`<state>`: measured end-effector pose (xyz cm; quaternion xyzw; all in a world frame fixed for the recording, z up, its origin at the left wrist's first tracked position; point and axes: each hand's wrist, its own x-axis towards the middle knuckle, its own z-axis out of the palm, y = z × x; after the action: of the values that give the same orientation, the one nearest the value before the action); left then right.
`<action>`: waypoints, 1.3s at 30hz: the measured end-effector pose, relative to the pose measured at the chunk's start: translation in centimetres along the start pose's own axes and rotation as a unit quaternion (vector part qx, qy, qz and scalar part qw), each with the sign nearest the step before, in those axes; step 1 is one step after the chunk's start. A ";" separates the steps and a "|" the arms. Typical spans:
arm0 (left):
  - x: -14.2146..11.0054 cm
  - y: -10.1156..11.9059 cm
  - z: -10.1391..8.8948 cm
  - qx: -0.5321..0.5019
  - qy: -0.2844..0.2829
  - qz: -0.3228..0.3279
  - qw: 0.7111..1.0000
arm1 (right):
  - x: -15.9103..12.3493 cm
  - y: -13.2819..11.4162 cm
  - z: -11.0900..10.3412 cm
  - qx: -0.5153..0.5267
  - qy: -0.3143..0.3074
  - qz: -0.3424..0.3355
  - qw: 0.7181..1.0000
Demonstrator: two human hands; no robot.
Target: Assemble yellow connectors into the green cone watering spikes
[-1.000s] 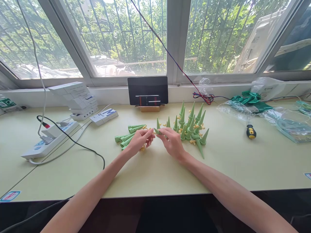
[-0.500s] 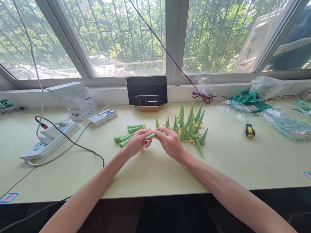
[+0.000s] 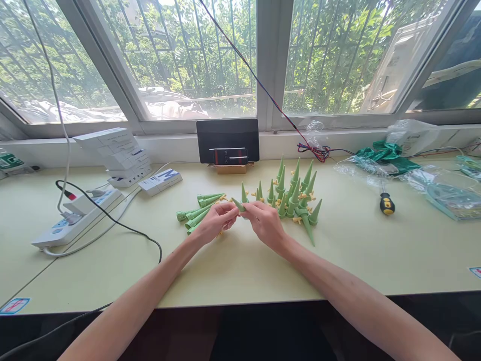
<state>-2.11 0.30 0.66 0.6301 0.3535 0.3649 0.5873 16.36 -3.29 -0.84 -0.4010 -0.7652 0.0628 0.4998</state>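
Over the middle of the table, my right hand (image 3: 265, 219) grips a green cone-shaped spike (image 3: 238, 204), its tip pointing up and to the left. Close against it, my left hand (image 3: 220, 220) is closed in a pinch; what lies between its fingertips is hidden. Several longer green hollow spikes (image 3: 193, 220) lie left of my left hand, with small yellow valves among them. Right of my right hand, a cluster of green spikes (image 3: 293, 198) stands mostly point up, with yellow valves (image 3: 296, 220) between them. One more upright spike (image 3: 243, 191) stands just behind my fingers.
At the back, a phone (image 3: 230, 156) leans against a dark tablet (image 3: 227, 133) on a stand. Left are a power strip (image 3: 75, 218), cables and white boxes (image 3: 161, 181). A screwdriver (image 3: 387, 203) and plastic bags (image 3: 451, 193) lie on the right.
The spike in my hands has turned from nearly level to tip-up, and its point now shows above my left fingertips. Both hands stay in about the same place.
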 end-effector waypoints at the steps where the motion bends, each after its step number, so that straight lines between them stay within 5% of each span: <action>1: 0.0 0.1 0.0 0.014 0.003 0.006 1.000 | 0.0 0.0 0.0 0.013 0.003 0.017 1.000; 13: -0.5 0.8 0.5 0.144 0.031 0.044 0.988 | 0.3 -0.7 -0.3 0.237 -0.017 0.227 0.944; 26: -0.1 0.1 0.7 0.200 0.047 0.133 0.970 | 0.8 -0.9 -1.0 0.345 -0.070 0.284 0.892; 39: -0.2 0.7 0.8 0.240 0.051 0.133 0.960 | 1.0 -0.9 -0.8 0.362 -0.054 0.319 0.874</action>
<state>-1.53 -0.29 1.27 0.7746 0.3730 0.3756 0.3462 16.37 -3.45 0.70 -0.4098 -0.5455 0.5131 0.5208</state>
